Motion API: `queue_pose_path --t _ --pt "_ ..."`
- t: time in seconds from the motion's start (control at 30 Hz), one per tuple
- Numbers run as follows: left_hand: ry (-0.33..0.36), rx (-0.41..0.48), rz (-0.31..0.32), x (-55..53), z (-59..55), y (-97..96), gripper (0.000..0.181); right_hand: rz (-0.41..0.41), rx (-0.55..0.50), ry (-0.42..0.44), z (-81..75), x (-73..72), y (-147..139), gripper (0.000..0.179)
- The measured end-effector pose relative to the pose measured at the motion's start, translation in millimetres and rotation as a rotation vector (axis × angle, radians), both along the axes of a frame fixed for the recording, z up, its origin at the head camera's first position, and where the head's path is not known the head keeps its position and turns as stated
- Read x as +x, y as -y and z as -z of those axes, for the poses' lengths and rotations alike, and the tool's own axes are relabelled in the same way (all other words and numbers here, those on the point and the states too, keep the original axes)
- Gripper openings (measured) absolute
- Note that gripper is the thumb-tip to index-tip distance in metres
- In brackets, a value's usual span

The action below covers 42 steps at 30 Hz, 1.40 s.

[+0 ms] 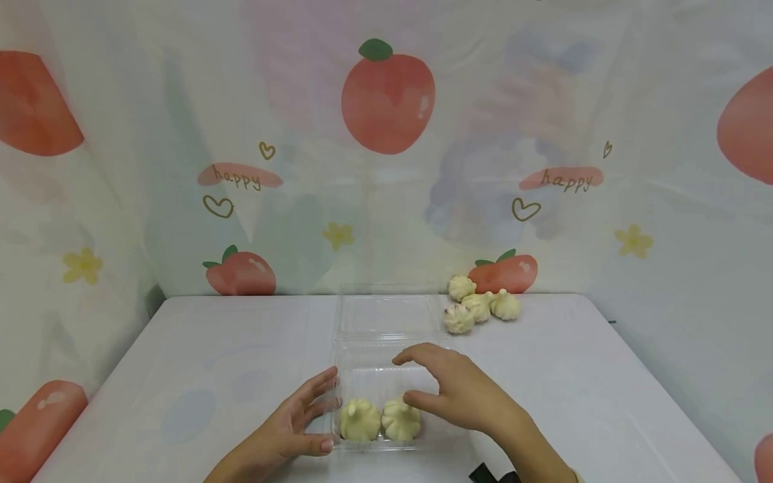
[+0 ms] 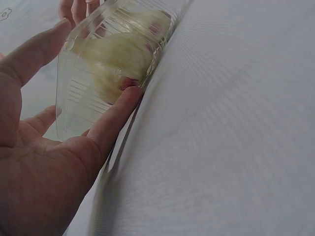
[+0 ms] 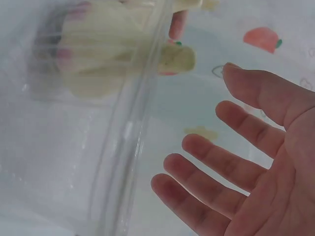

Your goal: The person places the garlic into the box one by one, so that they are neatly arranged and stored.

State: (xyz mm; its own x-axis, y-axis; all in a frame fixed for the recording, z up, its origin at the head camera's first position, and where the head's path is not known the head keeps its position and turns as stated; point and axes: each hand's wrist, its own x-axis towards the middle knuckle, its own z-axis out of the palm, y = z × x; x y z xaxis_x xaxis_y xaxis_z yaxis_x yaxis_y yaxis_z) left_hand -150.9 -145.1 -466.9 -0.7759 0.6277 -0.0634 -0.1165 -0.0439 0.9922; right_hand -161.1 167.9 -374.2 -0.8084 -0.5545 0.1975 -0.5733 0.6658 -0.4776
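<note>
Your wide, empty right grip (image 1: 449, 387) hung above and right of two pale-yellow ridged garlic bulbs (image 1: 359, 422) inside a clear rectangular plastic box (image 1: 368, 384); your left grip (image 1: 294, 421), also wide, touched its left side

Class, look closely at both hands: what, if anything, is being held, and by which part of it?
Nothing is gripped: the left hand only touches the clear container at its left side, and the right hand, open above it, holds nothing.
</note>
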Motion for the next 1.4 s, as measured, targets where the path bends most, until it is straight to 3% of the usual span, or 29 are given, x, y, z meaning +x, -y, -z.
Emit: queue_pose_path --t 0.37,0.67,0.93,1.4 --pt "-0.003 0.031 0.019 0.4 0.0 1.5 0.094 0.081 -0.075 -0.013 -7.7 -10.0 -20 0.048" --pt "-0.007 0.023 0.009 -0.2 0.3 3.5 0.095 0.125 -0.167 -0.075 -6.2 -23.0 -32 0.050" --pt "-0.013 0.022 0.013 -0.2 -0.9 1.9 0.095 0.196 -0.284 -0.014 -0.2 -39.2 -52 0.053" --pt "-0.002 0.035 0.011 -1.0 0.4 1.7 0.096 0.341 -0.258 -0.058 11.2 -75.7 -95 0.056"
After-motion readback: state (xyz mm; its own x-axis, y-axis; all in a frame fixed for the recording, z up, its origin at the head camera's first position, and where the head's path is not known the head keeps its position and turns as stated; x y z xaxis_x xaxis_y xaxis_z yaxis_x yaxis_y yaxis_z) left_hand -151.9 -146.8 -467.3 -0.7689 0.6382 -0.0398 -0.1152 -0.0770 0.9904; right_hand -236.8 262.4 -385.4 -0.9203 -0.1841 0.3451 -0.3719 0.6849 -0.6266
